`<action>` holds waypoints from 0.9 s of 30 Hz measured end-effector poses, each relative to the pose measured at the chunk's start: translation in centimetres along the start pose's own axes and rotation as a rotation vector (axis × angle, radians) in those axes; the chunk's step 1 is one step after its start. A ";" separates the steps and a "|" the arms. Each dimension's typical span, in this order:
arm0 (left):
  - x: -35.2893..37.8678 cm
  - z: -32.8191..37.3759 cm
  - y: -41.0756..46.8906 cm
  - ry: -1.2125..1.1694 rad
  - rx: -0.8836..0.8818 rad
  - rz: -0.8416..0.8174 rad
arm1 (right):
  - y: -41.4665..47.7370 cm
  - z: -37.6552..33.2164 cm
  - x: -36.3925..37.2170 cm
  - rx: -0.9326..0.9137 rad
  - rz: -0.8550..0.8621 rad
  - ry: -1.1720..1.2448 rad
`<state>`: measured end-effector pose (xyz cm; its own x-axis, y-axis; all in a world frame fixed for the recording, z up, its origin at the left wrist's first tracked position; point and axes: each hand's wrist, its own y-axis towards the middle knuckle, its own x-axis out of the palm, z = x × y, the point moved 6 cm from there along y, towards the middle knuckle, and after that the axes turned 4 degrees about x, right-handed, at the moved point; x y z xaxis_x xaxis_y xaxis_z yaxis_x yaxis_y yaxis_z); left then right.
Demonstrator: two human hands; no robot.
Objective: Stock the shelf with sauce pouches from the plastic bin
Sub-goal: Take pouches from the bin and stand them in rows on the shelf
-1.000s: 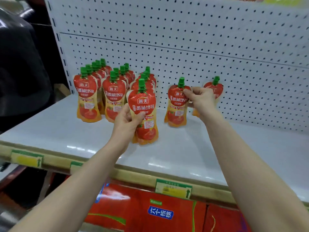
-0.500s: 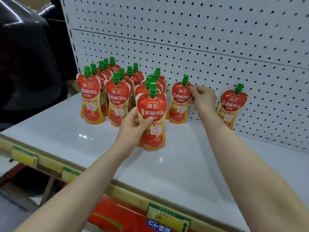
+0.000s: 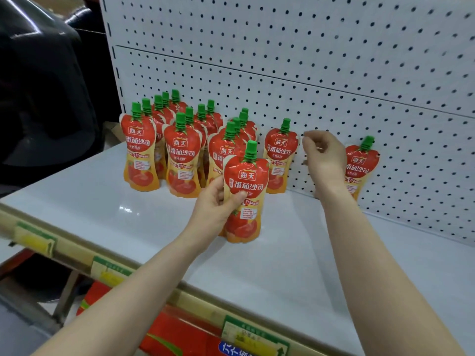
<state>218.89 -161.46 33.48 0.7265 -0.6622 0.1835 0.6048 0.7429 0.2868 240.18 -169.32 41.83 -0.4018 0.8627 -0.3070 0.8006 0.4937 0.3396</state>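
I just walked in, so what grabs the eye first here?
A crowd of red-and-orange sauce pouches with green caps stands at the back left of the white shelf. The left hand grips one more such pouch in front of them, while the empty right hand hovers by the white pegboard between two lone pouches.

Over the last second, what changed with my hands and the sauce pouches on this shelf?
The right hand let go of the back pouch by the pegboard and moved slightly off to its right, fingers loosely curled, holding nothing. The left hand still grips the front pouch on the shelf; the pouch rows are unchanged.
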 end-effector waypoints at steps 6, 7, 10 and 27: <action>3.0 0.0 0.6 0.001 0.007 -0.058 | -6.3 -1.5 1.5 0.075 -0.643 0.070; 3.5 -0.1 0.7 0.004 -0.002 -0.071 | -6.2 -1.2 1.1 0.067 -0.623 0.091; 4.4 -0.5 1.0 0.063 -0.021 -0.103 | -4.9 -0.4 -0.5 0.075 -0.504 0.146; 4.8 -6.6 4.0 0.781 -0.200 -0.282 | 1.8 2.3 3.6 0.030 -0.313 0.201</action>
<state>226.97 -161.04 29.27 0.5119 -0.6226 -0.5919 0.7899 0.6120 0.0394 241.20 -165.65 39.26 -0.7063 0.6760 -0.2102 0.6365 0.7363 0.2294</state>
